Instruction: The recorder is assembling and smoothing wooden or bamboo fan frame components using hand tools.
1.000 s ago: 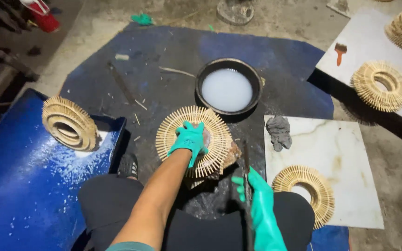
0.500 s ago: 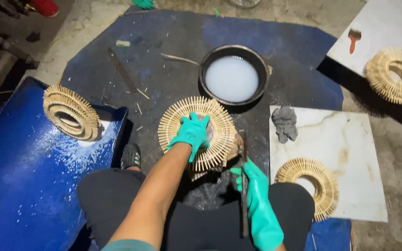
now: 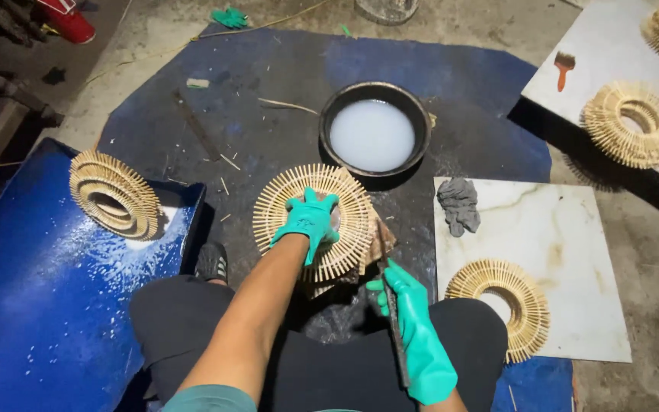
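Observation:
A round ring of radiating bamboo sticks (image 3: pixel 345 200) lies on a dark mat in front of my knees. My left hand (image 3: pixel 308 220), in a green glove, presses flat on the ring's centre. My right hand (image 3: pixel 409 324), also gloved in green, grips a long thin metal blade (image 3: pixel 390 305) whose tip points at the ring's right edge, next to a small wooden block (image 3: pixel 383 238).
A black bowl of milky liquid (image 3: pixel 374 133) sits beyond the ring. Similar rings rest on a blue sheet at left (image 3: pixel 114 194), a marble tile at right (image 3: pixel 506 303) and a white board (image 3: pixel 629 123). A grey rag (image 3: pixel 459 204) lies on the tile.
My view has shifted slightly. My left hand stays pressed on the ring. My right hand has kept its hold on the blade near the ring's right edge.

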